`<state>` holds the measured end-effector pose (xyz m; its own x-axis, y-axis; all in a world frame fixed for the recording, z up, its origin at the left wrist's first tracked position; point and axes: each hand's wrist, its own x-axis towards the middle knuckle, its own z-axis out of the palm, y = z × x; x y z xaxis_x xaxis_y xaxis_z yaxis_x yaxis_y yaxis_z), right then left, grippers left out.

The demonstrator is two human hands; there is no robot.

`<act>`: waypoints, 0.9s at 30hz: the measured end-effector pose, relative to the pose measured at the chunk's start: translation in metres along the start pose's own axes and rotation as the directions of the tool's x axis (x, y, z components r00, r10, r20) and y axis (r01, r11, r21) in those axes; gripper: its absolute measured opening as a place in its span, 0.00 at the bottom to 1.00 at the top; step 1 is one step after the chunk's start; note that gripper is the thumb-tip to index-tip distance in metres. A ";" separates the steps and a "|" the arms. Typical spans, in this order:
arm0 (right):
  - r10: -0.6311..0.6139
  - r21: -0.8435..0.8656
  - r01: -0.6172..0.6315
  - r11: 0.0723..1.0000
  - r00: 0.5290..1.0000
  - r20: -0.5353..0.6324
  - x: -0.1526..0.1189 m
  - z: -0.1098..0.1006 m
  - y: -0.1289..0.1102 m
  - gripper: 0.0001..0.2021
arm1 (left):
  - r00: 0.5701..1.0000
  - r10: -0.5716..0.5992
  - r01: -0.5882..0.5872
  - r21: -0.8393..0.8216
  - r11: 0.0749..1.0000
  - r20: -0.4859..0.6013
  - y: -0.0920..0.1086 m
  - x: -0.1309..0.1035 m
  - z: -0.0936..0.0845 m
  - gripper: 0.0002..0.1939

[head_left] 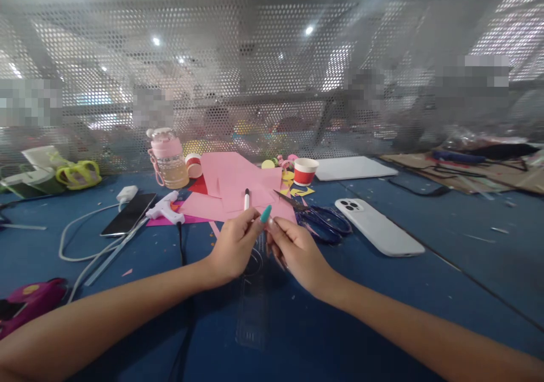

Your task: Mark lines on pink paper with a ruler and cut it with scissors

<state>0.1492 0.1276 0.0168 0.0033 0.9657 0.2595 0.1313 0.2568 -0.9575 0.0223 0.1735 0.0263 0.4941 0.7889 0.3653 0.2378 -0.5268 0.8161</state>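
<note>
My left hand (234, 247) and my right hand (301, 255) meet above the middle of the blue table, fingertips pinched close together. A long teal nail tips my left thumb. Whatever lies between the fingertips is too small or hidden to make out. Just beyond them are sheets of pink paper (236, 172) and a white pen with a dark tip (247, 200). Dark blue-handled scissors (325, 223) rest right of my right hand, their blades over the paper. Below my hands, a clear plastic ruler (250, 325) lies flat on the table.
Left: a white glue gun (166, 209), a black phone (128, 215), cables, a bottle (168, 158) and a magenta object (32, 302). Right: a white phone (380, 227), a red-and-white paper cup (305, 171) and a flat white slab (352, 168). Behind stands a perforated metal screen (263, 59).
</note>
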 end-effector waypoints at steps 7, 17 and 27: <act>-0.006 -0.062 0.005 0.998 1.000 -0.015 -0.001 0.001 -0.003 0.22 | 0.998 0.042 -0.043 -0.017 0.999 -0.046 -0.001 -0.001 0.000 0.11; -0.059 -0.118 0.057 0.991 0.998 -0.011 0.000 -0.001 -0.001 0.21 | 0.999 -0.001 0.000 0.015 1.000 0.054 -0.003 0.003 -0.002 0.15; -0.085 -0.041 0.084 0.996 0.996 -0.023 0.000 -0.001 0.002 0.20 | 0.997 0.038 -0.032 -0.089 0.996 0.061 -0.003 0.001 -0.001 0.14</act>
<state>0.1509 0.1279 0.0149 0.0147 0.9392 0.3430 0.1716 0.3356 -0.9262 0.0219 0.1761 0.0248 0.5525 0.7479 0.3679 0.1468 -0.5218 0.8404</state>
